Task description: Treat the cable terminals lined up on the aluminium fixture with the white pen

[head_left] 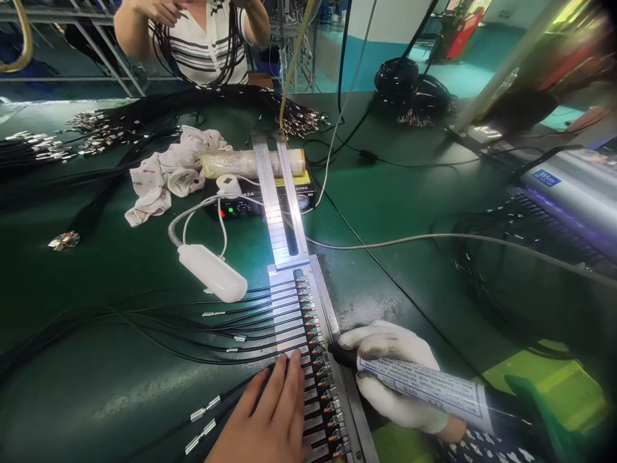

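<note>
My left hand point(267, 411) is bare, its fingers stretched out flat over black cables at the left side of a long metal fixture point(315, 296). A row of small cable connectors point(318, 360) with exposed coloured wires lies in the fixture's slots. In a white glove, my right hand point(400, 370) grips a glue dispensing syringe point(424, 389) with a printed label. Its dark nozzle points left and its tip is at the connectors, just beyond my left fingertips; whether it touches one I cannot tell. Loose cables point(193, 328) run off to the left, some ending in metal plugs.
A white lamp point(212, 273) on a bendable neck lights the fixture. Behind stand a dispenser controller box point(241, 204), a yellowish roll point(231, 164) and a crumpled cloth point(168, 170). Cable bundles point(193, 99) line the back, where another person point(207, 45) handles cables. A 365nm lamp unit point(569, 186) sits right.
</note>
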